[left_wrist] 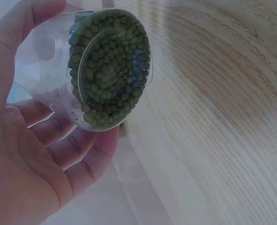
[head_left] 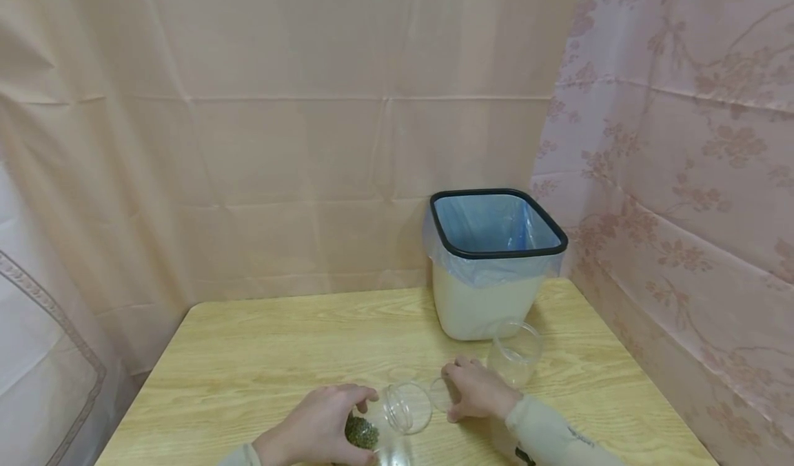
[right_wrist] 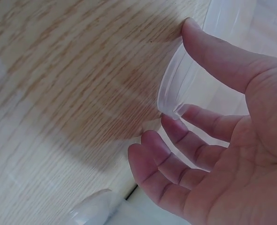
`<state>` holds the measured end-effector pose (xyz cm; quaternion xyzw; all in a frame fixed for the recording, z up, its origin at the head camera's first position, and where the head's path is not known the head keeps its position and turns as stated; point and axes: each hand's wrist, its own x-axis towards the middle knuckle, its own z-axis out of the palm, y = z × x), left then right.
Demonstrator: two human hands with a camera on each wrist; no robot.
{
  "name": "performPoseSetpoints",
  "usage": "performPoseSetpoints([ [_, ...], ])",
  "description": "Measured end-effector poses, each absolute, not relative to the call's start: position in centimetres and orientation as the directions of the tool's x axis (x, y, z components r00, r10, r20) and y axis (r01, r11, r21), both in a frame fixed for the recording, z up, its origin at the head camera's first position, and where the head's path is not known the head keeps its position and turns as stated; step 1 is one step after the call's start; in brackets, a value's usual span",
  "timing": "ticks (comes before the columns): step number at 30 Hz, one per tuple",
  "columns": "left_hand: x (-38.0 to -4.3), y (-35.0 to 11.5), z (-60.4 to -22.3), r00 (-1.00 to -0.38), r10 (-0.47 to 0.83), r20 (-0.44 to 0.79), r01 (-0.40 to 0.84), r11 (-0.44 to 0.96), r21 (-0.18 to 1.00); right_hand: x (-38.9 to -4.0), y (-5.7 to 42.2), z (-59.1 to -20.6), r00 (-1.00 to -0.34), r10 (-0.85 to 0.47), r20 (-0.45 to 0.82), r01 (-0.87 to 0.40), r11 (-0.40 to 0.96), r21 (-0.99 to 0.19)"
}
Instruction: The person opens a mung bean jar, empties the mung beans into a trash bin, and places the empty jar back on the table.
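My left hand (head_left: 322,424) grips a clear plastic jar (left_wrist: 44,61) by its sides near the front of the table. Green beans, which look like mung beans (left_wrist: 112,70), lie against the jar's base. The jar appears tipped, with its rounded clear mouth (head_left: 409,408) towards my right hand in the head view. My right hand (head_left: 480,388) pinches a clear round lid (right_wrist: 173,84) by its rim, thumb on one side and fingers on the other. The lid is close beside the jar's mouth. Just behind my right hand stands another clear container (head_left: 516,356).
A cream waste bin (head_left: 486,300) with a black rim and bluish liner stands at the table's back right. The wood-grain table (head_left: 279,342) is bordered by a beige curtain (head_left: 298,142) behind and a pink floral curtain (head_left: 695,211) on the right.
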<state>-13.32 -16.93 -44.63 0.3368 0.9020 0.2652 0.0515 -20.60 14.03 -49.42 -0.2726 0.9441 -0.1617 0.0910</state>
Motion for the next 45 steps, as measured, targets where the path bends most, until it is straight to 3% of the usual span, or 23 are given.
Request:
performPoseSetpoints([
  [14,-13.6,-16.8,-44.5,-0.747,0.653,0.122,0.622,0.622,0.476,-20.6,14.1,-49.2,-0.808,-0.581,-0.095,-0.530,0.788,-0.314],
  [25,-14.1,-16.5,-42.9,-0.749,0.651,0.123,0.638,0.658,0.399,-21.0,14.9,-46.6,-0.745,-0.650,-0.149,-0.550,0.725,-0.414],
  [36,-15.2,-15.8,-40.1,-0.721,0.682,0.123,0.679,0.661,0.319,-22.1,17.3,-40.5,-0.649,-0.746,-0.147,-0.615,0.629,-0.477],
  [45,-16.3,-14.3,-36.4,-0.712,0.691,0.124,0.695,0.669,0.265,-23.1,19.6,-34.6,-0.637,-0.694,-0.335,-0.506,0.704,-0.498],
])
